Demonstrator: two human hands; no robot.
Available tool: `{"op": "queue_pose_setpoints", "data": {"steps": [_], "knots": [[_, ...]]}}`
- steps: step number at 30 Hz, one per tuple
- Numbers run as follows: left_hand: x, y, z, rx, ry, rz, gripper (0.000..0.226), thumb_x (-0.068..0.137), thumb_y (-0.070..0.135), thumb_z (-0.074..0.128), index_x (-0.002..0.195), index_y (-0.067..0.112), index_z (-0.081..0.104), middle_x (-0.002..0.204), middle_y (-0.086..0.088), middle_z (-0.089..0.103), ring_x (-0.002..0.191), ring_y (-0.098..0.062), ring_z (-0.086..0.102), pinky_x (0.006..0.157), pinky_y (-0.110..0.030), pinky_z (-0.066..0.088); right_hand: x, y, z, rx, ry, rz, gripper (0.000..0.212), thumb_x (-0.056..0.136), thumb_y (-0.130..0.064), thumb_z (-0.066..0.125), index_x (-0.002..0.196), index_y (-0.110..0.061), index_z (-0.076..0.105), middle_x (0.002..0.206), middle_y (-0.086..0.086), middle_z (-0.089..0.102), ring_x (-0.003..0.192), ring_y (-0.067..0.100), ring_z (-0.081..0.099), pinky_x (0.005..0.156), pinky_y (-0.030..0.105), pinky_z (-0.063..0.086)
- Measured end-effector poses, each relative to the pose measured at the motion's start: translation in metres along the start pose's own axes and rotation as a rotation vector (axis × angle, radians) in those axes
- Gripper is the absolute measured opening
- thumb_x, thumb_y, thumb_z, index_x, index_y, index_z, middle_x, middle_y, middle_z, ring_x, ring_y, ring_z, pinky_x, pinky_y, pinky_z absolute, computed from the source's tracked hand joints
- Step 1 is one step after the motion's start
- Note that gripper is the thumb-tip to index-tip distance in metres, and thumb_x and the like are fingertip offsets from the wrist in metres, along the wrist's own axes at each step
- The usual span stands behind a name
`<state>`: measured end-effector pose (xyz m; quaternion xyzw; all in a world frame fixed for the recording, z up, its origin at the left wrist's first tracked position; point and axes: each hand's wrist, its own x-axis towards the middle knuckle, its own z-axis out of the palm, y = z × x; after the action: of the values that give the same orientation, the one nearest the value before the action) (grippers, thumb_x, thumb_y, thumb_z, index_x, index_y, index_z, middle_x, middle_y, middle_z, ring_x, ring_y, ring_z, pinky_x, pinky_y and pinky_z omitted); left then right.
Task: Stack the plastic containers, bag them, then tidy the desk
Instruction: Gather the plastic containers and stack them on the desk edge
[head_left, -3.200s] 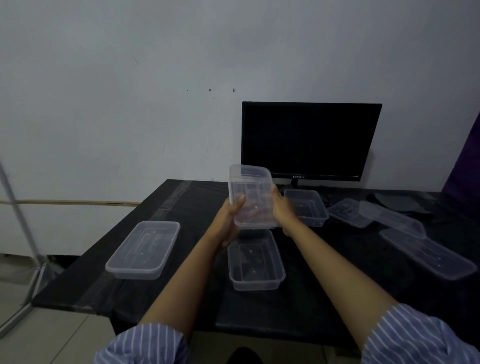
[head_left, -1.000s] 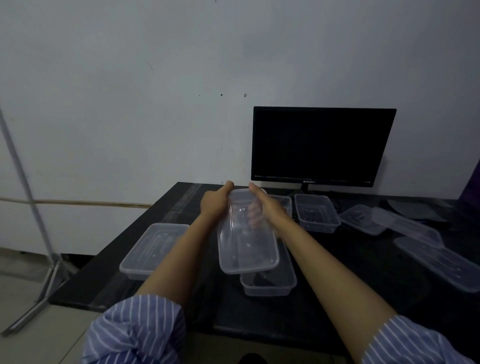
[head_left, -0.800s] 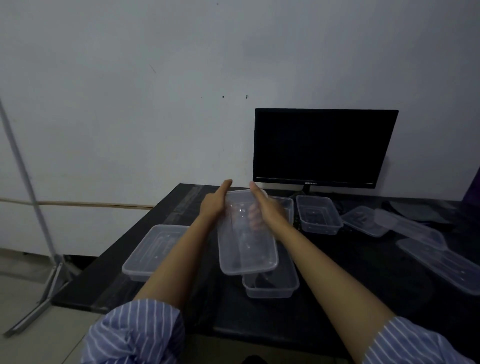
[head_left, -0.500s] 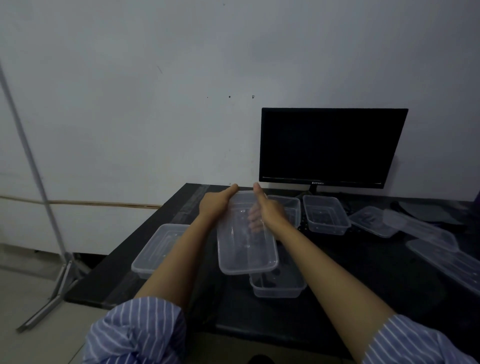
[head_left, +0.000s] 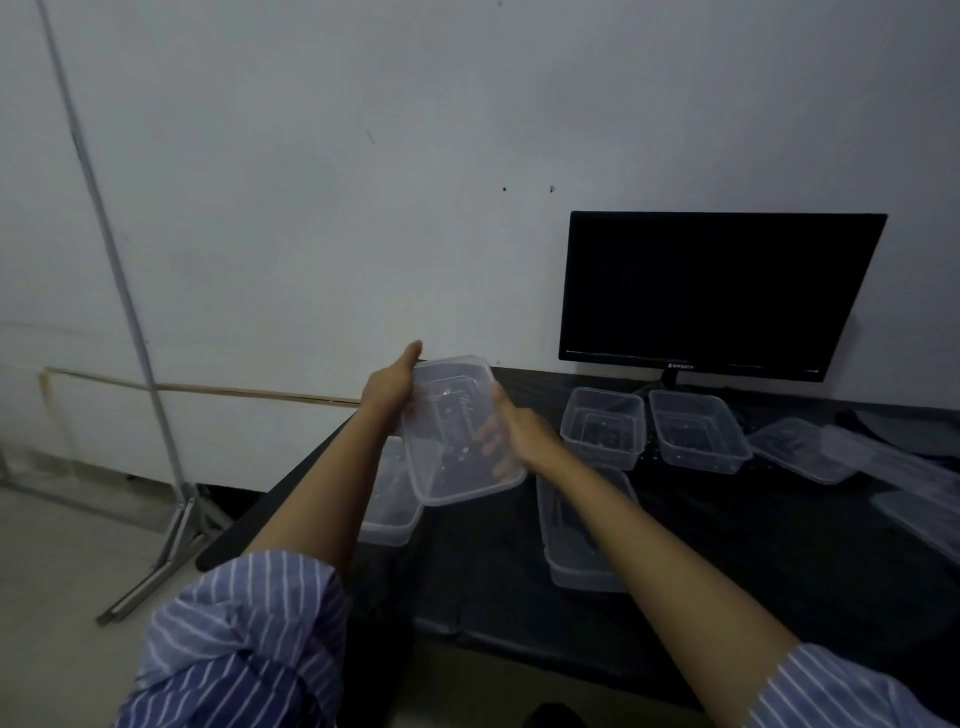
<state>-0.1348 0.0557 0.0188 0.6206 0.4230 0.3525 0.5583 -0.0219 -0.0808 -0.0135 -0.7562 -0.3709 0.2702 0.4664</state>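
Stacking step in hand: the left hand (head_left: 387, 387) and right hand (head_left: 522, 434) grip one clear container (head_left: 460, 431) by its opposite sides, held tilted in the air above the left part of the counter (head_left: 727, 561). The next move likely calls for levelling it and nesting it into a resting container — one (head_left: 392, 499) lies just beneath near the left counter edge, another (head_left: 576, 540) under the right forearm. Two more containers (head_left: 605, 428) and loose lids (head_left: 800, 449) crowd the far side by the monitor (head_left: 719, 291) — open room lies toward the near edge.
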Motion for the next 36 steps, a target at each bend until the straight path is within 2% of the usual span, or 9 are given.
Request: {"op": "queue_pose_setpoints", "data": {"steps": [3,6,8,11,15,20,23,28,36], "knots": [[0.004,-0.003,-0.012,-0.133,-0.094,-0.136,0.117,0.058,0.097,0.030,0.125,0.004,0.055,0.120,-0.020,0.062,0.100,-0.037,0.064,0.086,-0.048,0.054,0.002,-0.004,0.011,0.004,0.058,0.013,0.082,0.095,-0.066,0.016,0.093,-0.006,0.071,0.073,0.003,0.066,0.051,0.019,0.062,0.046,0.021,0.044],[-0.020,0.000,-0.019,-0.068,-0.180,-0.143,0.095,0.082,0.082,0.021,0.110,0.001,0.063,0.096,-0.020,0.064,0.084,-0.031,0.064,0.071,-0.036,0.054,0.008,-0.006,0.021,0.022,0.083,0.032,0.081,0.099,-0.060,0.013,0.098,-0.003,0.071,0.079,0.007,0.066,0.057,0.017,0.059,0.049,0.024,0.044],[-0.024,-0.010,-0.021,0.002,-0.214,-0.133,0.087,0.090,0.072,0.025,0.130,0.001,0.054,0.117,-0.026,0.061,0.104,-0.038,0.062,0.084,-0.041,0.054,0.015,-0.009,0.028,0.045,0.136,0.041,0.078,0.100,-0.057,0.013,0.105,-0.002,0.068,0.091,0.013,0.068,0.068,0.022,0.063,0.059,0.030,0.051],[-0.027,-0.025,-0.027,-0.073,-0.202,-0.076,0.070,0.095,0.061,0.035,0.131,0.003,0.052,0.108,-0.016,0.062,0.087,-0.027,0.065,0.065,-0.035,0.056,0.022,-0.014,0.042,0.038,0.172,0.058,0.071,0.100,-0.056,0.016,0.122,-0.002,0.056,0.115,0.018,0.066,0.095,0.031,0.065,0.071,0.037,0.054],[-0.018,-0.039,-0.045,0.018,0.014,-0.060,0.063,0.093,0.054,0.048,0.125,0.000,0.055,0.118,-0.015,0.059,0.103,-0.033,0.060,0.087,-0.045,0.054,0.017,-0.022,0.054,0.177,0.061,0.098,0.046,0.100,-0.040,0.030,0.122,-0.006,0.053,0.111,0.019,0.065,0.080,0.029,0.066,0.046,0.030,0.052],[0.029,-0.068,-0.074,0.106,0.060,-0.051,0.086,0.071,0.071,0.059,0.117,-0.001,0.063,0.125,-0.022,0.061,0.115,-0.039,0.059,0.100,-0.051,0.046,0.011,-0.020,0.062,0.273,-0.050,0.130,0.030,0.097,-0.032,0.044,0.101,-0.006,0.057,0.095,0.018,0.064,0.073,0.031,0.067,0.058,0.039,0.059],[0.012,-0.059,-0.079,0.147,0.103,-0.070,0.079,0.079,0.063,0.061,0.119,-0.005,0.061,0.123,-0.020,0.062,0.113,-0.037,0.059,0.099,-0.047,0.048,0.012,-0.017,0.064,0.207,-0.012,0.118,0.035,0.096,-0.032,0.051,0.092,0.000,0.064,0.098,0.018,0.069,0.087,0.035,0.070,0.061,0.037,0.058],[0.009,-0.070,-0.075,0.159,0.120,-0.110,0.081,0.081,0.057,0.064,0.128,-0.007,0.052,0.129,-0.020,0.057,0.115,-0.037,0.056,0.097,-0.042,0.048,0.014,-0.007,0.068,0.096,0.044,0.100,0.034,0.094,-0.035,0.056,0.075,-0.008,0.063,0.074,0.006,0.067,0.062,0.020,0.063,0.056,0.031,0.056],[0.011,-0.082,-0.075,0.199,0.106,-0.132,0.065,0.084,0.042,0.069,0.127,-0.005,0.054,0.128,-0.018,0.058,0.114,-0.034,0.056,0.094,-0.040,0.048,0.017,0.011,0.074,0.111,0.010,0.144,0.040,0.088,-0.044,0.064,0.092,-0.004,0.067,0.082,0.007,0.070,0.066,0.019,0.065,0.058,0.032,0.058]]}}
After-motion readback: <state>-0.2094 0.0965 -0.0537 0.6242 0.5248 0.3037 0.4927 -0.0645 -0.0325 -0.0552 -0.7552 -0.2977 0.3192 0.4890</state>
